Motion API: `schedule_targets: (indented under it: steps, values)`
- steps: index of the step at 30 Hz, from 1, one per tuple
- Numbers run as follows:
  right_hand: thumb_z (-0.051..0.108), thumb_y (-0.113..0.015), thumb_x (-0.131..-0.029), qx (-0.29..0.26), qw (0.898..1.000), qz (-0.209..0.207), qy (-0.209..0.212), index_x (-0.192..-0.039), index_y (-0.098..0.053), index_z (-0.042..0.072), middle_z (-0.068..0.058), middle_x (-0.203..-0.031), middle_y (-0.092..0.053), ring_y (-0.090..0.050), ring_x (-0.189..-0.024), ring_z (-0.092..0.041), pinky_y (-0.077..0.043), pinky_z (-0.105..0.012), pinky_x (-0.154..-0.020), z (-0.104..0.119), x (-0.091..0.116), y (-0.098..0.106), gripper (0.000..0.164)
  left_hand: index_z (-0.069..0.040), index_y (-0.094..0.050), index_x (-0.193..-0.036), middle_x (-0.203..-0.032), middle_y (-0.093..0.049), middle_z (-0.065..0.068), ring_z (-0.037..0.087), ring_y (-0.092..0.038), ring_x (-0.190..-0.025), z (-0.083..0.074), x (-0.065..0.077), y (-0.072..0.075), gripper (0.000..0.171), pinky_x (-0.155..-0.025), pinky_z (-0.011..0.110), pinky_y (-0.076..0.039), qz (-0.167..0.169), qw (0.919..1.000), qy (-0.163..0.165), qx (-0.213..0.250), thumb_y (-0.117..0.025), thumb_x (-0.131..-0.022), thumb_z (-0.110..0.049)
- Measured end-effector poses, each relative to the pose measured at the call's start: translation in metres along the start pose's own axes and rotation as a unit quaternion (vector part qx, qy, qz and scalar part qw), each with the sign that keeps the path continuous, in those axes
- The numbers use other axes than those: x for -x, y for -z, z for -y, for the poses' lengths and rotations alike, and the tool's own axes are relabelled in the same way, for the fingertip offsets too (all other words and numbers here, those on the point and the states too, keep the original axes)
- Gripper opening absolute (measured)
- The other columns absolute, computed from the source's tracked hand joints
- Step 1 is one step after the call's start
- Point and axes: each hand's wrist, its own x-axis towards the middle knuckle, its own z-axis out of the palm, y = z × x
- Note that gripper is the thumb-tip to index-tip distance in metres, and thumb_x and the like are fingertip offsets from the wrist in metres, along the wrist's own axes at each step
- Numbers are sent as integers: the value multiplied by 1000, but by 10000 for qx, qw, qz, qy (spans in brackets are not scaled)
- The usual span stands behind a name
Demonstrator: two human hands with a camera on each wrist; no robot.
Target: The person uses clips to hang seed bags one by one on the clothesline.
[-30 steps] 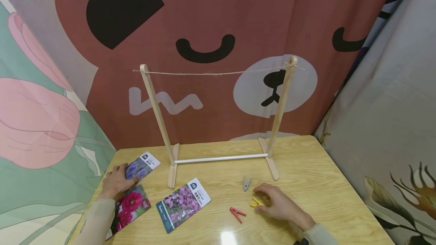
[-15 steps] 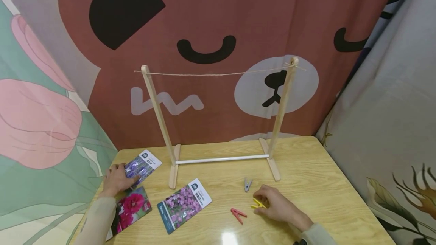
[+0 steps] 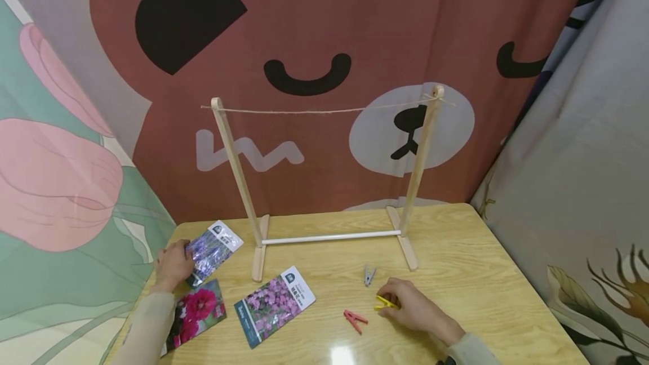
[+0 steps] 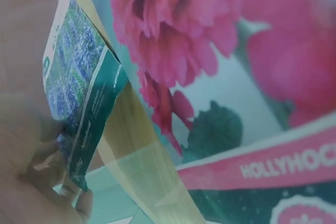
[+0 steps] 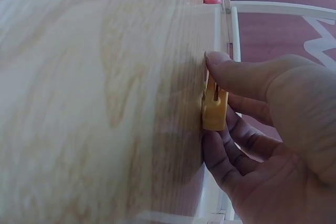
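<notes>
My left hand (image 3: 173,266) grips the lower left edge of a seed packet with blue-purple flowers (image 3: 215,248), which is tilted in the left wrist view. Just below it lies a hollyhock seed packet (image 3: 200,311) with a deep pink flower; the left wrist view shows it close up. My right hand (image 3: 421,307) pinches a yellow clothespin (image 5: 215,111) between thumb and fingers, low over the tabletop. A red clothespin (image 3: 355,321) and a grey clothespin (image 3: 369,276) lie to its left. Another packet with pink-purple flowers (image 3: 274,306) rests flat in the middle.
Behind the packets stands a wooden frame, its left post (image 3: 237,176) and right post (image 3: 422,162) joined by a white rod (image 3: 329,237) below and a string (image 3: 304,111) on top. Curtains surround the wooden table (image 3: 456,263) at the back and sides.
My left hand has drawn its thumb back to the edge of the blue-purple packet, which has shifted slightly up and right. My right hand has closed on the yellow clothespin, turning it a little.
</notes>
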Motion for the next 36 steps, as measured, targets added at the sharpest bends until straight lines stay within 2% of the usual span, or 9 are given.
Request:
schedule_targets:
  steps: [9,18,27,32,36]
  values:
    - [19,-80,-98,42,10000,63,-8,-124,-74,2,4,-100,-67,-56,-83,1,-53,-22,-70,4,-2,4,32,8,-57,-138,-138,-58,39,68,-46,-120,-3,3,6,39,-97,77,-34,-580,9968,-220,508,-43,-105,-8]
    - [17,-77,-100,82,9999,-58,-25,-124,-73,2,6,-99,-65,-54,-81,1,-51,-21,-68,11,-3,7,29,7,-64,-126,-117,-69,38,62,-65,-102,-7,1,12,32,-83,71,-49,-1325,9874,-678,536,-46,-103,-6]
    - [15,-72,-103,-96,9995,-272,-86,-126,-71,3,6,-100,-66,-57,-85,0,-53,-24,-71,8,-6,11,26,10,-61,-131,-120,-66,39,55,-65,-105,-18,6,23,34,-91,67,-51,-963,9875,-503,1139,-47,-106,-7]
    - [12,-72,-103,-180,9991,-381,86,-126,-70,0,1,-103,-69,-60,-88,-1,-56,-24,-74,6,-5,13,27,10,-61,-133,-114,-68,36,45,-65,-89,-21,10,30,34,-80,57,-52,-963,9858,-476,1293,-45,-107,-5]
    - [12,-71,-104,-247,9986,-453,141,-128,-69,-4,-3,-103,-69,-61,-88,-3,-57,-25,-73,9,-5,18,29,8,-62,-136,-107,-69,31,33,-60,-77,-29,11,35,35,-69,43,-47,-1152,9817,-612,1386,-44,-108,-5]
